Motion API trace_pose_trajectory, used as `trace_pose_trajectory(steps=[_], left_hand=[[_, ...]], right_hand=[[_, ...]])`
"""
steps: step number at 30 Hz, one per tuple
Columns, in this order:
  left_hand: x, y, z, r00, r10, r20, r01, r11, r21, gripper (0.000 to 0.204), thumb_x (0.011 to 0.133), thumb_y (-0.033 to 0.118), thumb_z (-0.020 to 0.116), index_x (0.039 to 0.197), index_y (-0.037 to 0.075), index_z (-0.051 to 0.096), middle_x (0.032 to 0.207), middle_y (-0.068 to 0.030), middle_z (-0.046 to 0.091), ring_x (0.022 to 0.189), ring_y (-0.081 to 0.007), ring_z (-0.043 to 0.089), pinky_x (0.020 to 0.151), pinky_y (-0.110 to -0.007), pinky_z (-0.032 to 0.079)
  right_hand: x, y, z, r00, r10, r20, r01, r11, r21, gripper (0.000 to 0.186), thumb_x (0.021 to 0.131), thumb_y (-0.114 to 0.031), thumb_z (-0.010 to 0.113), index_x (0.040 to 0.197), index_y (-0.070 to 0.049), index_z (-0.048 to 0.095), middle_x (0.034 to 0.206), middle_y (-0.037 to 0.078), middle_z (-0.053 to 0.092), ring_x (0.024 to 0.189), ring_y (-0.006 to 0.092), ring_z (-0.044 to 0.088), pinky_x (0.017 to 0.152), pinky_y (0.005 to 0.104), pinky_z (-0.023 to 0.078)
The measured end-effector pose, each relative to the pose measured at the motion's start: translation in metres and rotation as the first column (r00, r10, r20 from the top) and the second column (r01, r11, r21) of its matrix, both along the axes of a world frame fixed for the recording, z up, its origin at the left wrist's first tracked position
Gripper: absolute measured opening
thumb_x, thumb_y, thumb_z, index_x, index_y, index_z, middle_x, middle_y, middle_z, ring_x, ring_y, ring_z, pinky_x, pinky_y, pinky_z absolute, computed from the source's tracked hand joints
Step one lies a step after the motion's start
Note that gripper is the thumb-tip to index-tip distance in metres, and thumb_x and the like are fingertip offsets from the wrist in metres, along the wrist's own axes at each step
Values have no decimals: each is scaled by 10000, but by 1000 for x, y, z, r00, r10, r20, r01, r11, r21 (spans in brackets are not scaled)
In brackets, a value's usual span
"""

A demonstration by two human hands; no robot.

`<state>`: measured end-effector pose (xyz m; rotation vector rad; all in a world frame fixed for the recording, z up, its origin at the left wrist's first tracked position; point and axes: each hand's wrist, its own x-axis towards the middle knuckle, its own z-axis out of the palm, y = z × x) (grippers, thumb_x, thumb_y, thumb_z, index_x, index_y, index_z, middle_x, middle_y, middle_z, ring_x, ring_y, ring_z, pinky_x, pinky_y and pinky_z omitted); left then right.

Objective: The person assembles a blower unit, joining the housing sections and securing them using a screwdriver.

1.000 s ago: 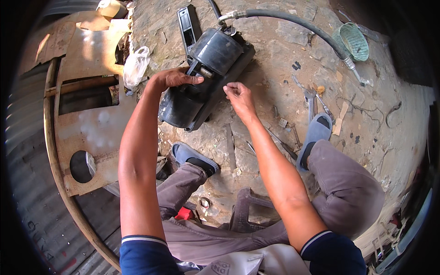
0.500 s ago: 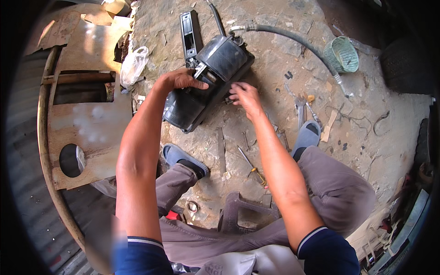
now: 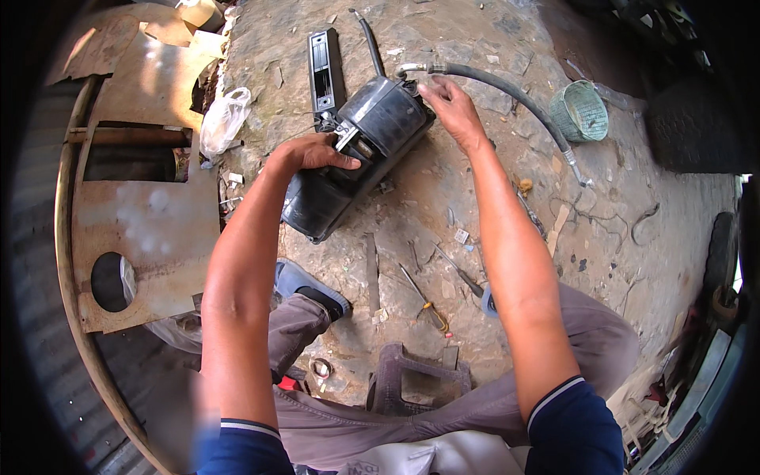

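A black plastic housing with rounded, shiny covers lies on the ground ahead of me. My left hand grips its near left side, thumb lying over the opening in the middle. At its far right corner, my right hand has its fingers bent together beside the metal hose fitting; whatever they pinch is too small to make out. From that fitting a thick black hose curves off to the right. A shorter black hose rises from the far side. Behind the housing stands a long black vent panel.
A green basket sits at the far right. Near my feet lie a yellow-handled screwdriver and a dark-handled tool. A low plastic stool is between my legs. Left are a white plastic bag and a cut-out wooden board.
My right hand has gone from the housing's near right side to its far right corner by the hose fitting. The left hand keeps its grip. My right foot has drawn back toward me.
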<state>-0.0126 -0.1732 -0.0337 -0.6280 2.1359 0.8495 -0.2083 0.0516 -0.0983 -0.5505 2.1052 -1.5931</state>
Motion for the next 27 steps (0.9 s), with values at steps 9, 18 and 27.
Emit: trace_pose_trajectory(steps=[9,18,27], left_hand=[[-13,11,13,1000,2,28,-4,996,84,841,723,574,829,1353,65,601,1259,-136,667,1185,-280,602,1021,-381,429],[-14,18,29,999,37,2,-36,987,155,832,715,583,831,1340,82,608,1233,-143,679,1155,-284,623,1007,-419,443],[1,9,11,1000,-18,-10,20,979,204,820,721,524,852,1338,48,599,1243,-152,674,1151,-274,622,999,-396,457]], right_hand=[[-12,-10,17,985,163,-59,-133,931,341,674,881,-541,670,1237,29,625,1270,275,631,1234,395,577,1042,441,437],[-48,-46,68,631,631,-452,-203,696,689,443,970,-430,566,1129,-33,684,1141,214,701,1087,415,647,926,505,502],[-35,-32,81,672,630,-389,-217,670,710,521,945,-548,562,1017,-56,717,959,218,721,937,404,684,816,512,520]])
